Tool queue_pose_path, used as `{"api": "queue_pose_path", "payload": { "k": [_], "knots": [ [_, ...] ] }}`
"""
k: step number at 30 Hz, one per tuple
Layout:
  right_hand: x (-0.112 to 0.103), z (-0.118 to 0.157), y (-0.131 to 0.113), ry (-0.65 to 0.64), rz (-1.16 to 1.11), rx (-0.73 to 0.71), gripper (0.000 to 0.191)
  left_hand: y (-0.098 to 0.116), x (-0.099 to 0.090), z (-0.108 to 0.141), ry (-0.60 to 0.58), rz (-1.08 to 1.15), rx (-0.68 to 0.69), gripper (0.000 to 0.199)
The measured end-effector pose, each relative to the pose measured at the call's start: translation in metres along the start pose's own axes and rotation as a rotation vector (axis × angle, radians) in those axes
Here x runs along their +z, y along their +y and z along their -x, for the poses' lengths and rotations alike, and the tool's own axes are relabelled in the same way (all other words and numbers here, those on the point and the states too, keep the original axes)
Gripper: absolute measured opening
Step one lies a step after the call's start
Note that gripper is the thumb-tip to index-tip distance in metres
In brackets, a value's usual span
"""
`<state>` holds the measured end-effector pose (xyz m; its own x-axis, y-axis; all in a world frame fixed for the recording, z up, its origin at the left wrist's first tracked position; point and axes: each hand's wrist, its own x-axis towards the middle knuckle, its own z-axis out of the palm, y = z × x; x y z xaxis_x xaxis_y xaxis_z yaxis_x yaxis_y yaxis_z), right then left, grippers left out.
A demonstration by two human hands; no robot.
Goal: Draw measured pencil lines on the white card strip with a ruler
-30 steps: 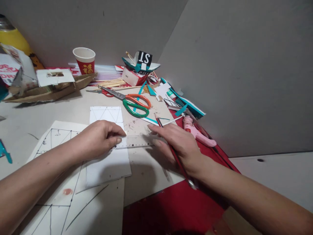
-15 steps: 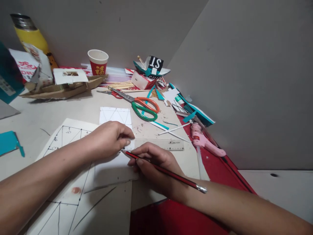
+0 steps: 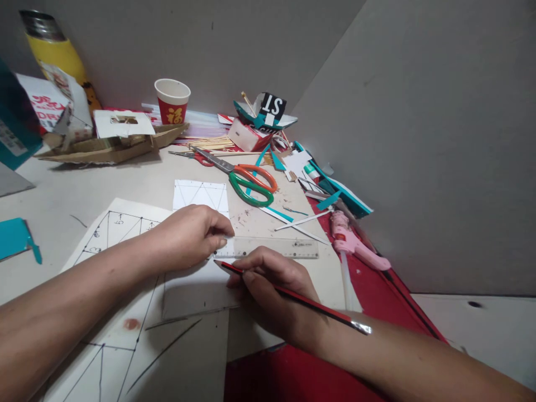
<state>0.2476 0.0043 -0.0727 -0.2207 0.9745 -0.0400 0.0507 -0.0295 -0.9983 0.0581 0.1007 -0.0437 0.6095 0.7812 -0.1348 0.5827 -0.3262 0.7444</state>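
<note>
Scissors (image 3: pixel 231 169) obstruct beyond the ruler (image 3: pixel 276 244); room lies between boat (image 3: pixel 113 151) and drawing (image 3: pixel 117 335).

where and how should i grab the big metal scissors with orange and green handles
Best taken, I'd judge, by the looped orange and green handles, coming from the near right side: the metal scissors lie with these loops nearer the right hand, while the blades point away to the far left.

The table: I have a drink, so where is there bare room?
Bare table between the cardboard boat and large drawn sheet, left of the big scissors; also between that sheet and the teal piece. It's crowded around the ruler and, beyond the scissors, with sticks and scraps.
</note>
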Motion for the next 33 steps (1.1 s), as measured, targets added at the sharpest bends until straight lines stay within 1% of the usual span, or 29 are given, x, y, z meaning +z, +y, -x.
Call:
{"api": "queue_pose_path", "payload": {
  "k": [6, 13, 20, 25, 29, 33],
  "knots": [
    [-0.0012, 0.0003, 0.0025, 0.000, 0.032, 0.008, 0.027, 0.0020, -0.0002, -0.0001, 0.001, -0.006, -0.005, 0.023],
    [0.0017, -0.0003, 0.0005, 0.026, 0.068, 0.027, 0.021, 0.0027, -0.0003, -0.0003, -0.003, -0.011, -0.011, 0.024],
    [0.0015, -0.0023, -0.0030, 0.018, 0.187, -0.023, 0.021, 0.0029, -0.0013, 0.0005, -0.006, -0.008, -0.009, 0.024],
    [0.0015, -0.0021, -0.0025, 0.033, 0.183, -0.032, 0.021, 0.0025, -0.0002, -0.0006, -0.001, -0.011, -0.008, 0.024],
    [0.0014, -0.0025, -0.0018, 0.010, 0.181, -0.034, 0.023, 0.0023, -0.0003, -0.0006, 0.001, -0.016, 0.006, 0.023],
    [0.0027, -0.0019, -0.0041, 0.039, 0.213, -0.040, 0.019, 0.0025, -0.0011, 0.0000, 0.002, -0.027, 0.009, 0.023]
  ]
}}
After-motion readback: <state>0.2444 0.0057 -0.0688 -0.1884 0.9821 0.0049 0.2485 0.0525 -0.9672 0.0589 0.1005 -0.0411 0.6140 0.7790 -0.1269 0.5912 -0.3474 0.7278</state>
